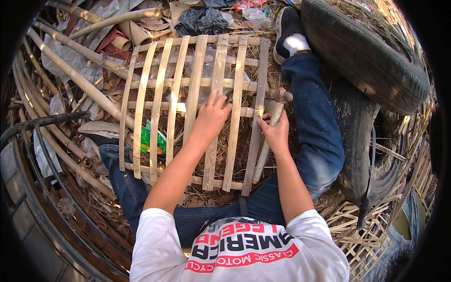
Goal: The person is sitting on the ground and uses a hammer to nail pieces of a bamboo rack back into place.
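Note:
A bamboo slat frame [193, 101] lies between my legs, its long pale strips fixed across several cross strips. My left hand [211, 117] lies on the middle strips with its fingers stretched and apart, holding nothing. At the frame's right edge is a darker, greyish strip [256, 123]. Against that strip, my right hand [278, 131] is closed around a hammer [274, 114]. The hammer's rusty head points away from me and its pale handle runs down along the edge. My right thumb and fingertips are close to the dark strip; whether they pinch something small cannot be seen.
Bamboo poles [77, 77] lie at the left, beside a curved black metal bar [42, 121]. Old tyres [376, 61] stand at the right, above a woven bamboo lattice [361, 230]. A black plastic bag [201, 21] and other litter lie beyond the frame. A green wrapper [152, 137] shows beneath it.

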A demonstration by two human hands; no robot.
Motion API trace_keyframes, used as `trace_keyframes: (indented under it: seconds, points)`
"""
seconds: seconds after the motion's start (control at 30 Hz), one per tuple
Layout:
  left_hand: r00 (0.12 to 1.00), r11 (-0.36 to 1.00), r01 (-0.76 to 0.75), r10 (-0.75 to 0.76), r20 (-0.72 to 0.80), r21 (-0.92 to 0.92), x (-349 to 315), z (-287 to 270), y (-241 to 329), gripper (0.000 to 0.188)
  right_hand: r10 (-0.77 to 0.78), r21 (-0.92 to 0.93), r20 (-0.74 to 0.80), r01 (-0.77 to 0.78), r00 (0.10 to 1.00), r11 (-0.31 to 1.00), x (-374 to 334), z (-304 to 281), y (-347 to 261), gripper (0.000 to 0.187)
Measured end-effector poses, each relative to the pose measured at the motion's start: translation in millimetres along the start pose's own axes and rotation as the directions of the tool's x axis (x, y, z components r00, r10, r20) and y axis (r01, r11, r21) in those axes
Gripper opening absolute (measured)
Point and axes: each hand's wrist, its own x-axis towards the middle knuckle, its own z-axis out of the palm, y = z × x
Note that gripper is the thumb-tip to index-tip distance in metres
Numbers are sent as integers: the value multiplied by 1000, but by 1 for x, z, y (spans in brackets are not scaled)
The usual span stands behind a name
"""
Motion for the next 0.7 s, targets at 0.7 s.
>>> trace_keyframes:
  seconds: [0.7]
  points:
    - [505,475,803,-863,-12,-360,-125,-46,-292,53,-1,98,87,-7,996,995,4,1,10,54]
